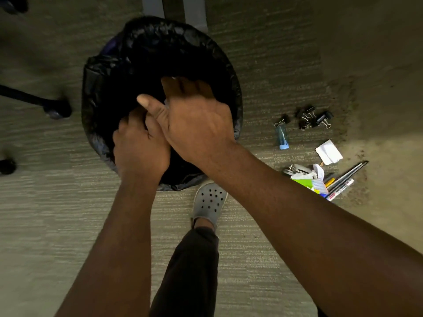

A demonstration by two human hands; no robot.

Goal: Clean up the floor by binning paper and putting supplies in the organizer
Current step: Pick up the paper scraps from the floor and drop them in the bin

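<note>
Over the mouth of the bin (109, 72), lined with a black bag, I have both hands together. My right hand (196, 124) is spread flat, fingers straight and thumb out, palm down over the opening; I cannot see anything in it. My left hand (139, 145) is curled just under the right thumb, but whether it has paper in it I cannot tell, since the fingers are turned away from me. I judge this to be the binning step, with paper going down into the bag or just let go.

The rest of the job lies on the floor to my right: a folded white paper (329, 152), a heap of black binder clips (313, 117), a blue tube (282, 136), and a pile of pens and markers (343, 179) with a crumpled scrap beside it. One marker (340, 189) has a white label with print on it, too small to read. No organizer is in view.

Next I should reach right for the white paper, then find the organizer for the supplies.
</note>
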